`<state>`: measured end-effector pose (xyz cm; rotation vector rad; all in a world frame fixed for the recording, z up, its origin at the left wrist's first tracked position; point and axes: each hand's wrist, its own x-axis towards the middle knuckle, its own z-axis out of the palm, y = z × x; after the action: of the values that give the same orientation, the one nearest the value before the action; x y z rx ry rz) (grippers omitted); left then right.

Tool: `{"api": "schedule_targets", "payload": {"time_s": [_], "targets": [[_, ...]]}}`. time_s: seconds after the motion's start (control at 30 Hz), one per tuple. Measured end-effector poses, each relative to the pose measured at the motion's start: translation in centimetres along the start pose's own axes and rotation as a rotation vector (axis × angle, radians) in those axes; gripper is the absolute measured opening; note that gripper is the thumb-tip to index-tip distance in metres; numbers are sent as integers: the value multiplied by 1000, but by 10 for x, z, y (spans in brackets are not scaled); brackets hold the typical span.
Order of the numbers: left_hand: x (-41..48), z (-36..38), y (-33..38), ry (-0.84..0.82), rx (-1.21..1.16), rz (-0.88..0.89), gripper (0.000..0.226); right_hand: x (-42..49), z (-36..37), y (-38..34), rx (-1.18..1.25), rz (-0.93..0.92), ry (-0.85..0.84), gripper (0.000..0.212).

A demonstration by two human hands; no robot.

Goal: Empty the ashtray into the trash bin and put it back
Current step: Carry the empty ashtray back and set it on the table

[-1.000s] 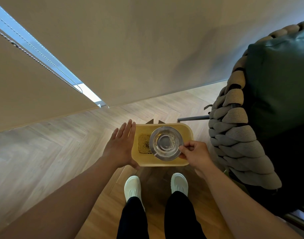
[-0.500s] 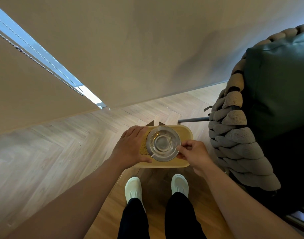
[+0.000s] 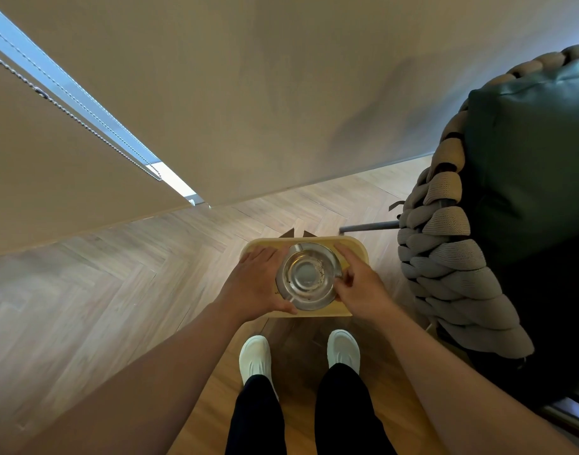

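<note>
We log the ashtray (image 3: 308,276) held level, open side up, directly above the yellow trash bin (image 3: 355,249) on the floor. Both hands are on it: the left hand (image 3: 256,287) cups the left rim, fingers (image 3: 261,254) curled around the far edge and thumb at the near edge; the right hand (image 3: 358,284) pinches the right rim, with 1 finger extended along the far side.

A thin ring of dark specks clings inside the bowl; otherwise it looks nearly bare. We judge the dump step is at or near its end. Next move: tilt or tap once more if residue matters, then carry the ashtray back to its place, which is out of view.

Surroundings: a woven chair with a green cushion (image 3: 524,178) stands close on the right, its metal leg (image 3: 370,226) just beyond the bin. Our 2 white shoes (image 3: 255,357) stand just short of the bin. Turning right risks brushing the chair.
</note>
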<state>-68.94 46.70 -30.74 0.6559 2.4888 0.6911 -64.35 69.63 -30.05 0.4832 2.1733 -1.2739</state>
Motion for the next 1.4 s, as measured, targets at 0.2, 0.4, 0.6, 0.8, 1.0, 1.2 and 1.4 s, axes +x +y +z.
{"api": "schedule_targets", "payload": {"time_s": [0.2, 0.4, 0.6, 0.8, 1.0, 1.2, 1.4], "targets": [[-4, -5, 4, 15, 6, 19, 106, -8, -1, -7, -164, -101, -160, 106], [-9, -16, 14, 46, -29, 37, 105, -21, -4, -16, -281, -145, -125, 126], [-22, -35, 32, 61, -44, 42, 107, -49, -9, -37, -375, -132, -68, 124], [-53, -55, 60, 25, -5, 11, 108, -98, -15, -63, -435, -98, -34, 126], [-94, -98, 101, 63, -7, 25, 106, -164, -29, -107, -437, -112, 6, 122], [-143, -141, 137, 108, -13, 27, 113, -229, -35, -149, -461, -167, 64, 113], [-174, -160, 154, 107, 28, 64, 110, -263, -27, -162, -460, -191, 108, 114]]}}
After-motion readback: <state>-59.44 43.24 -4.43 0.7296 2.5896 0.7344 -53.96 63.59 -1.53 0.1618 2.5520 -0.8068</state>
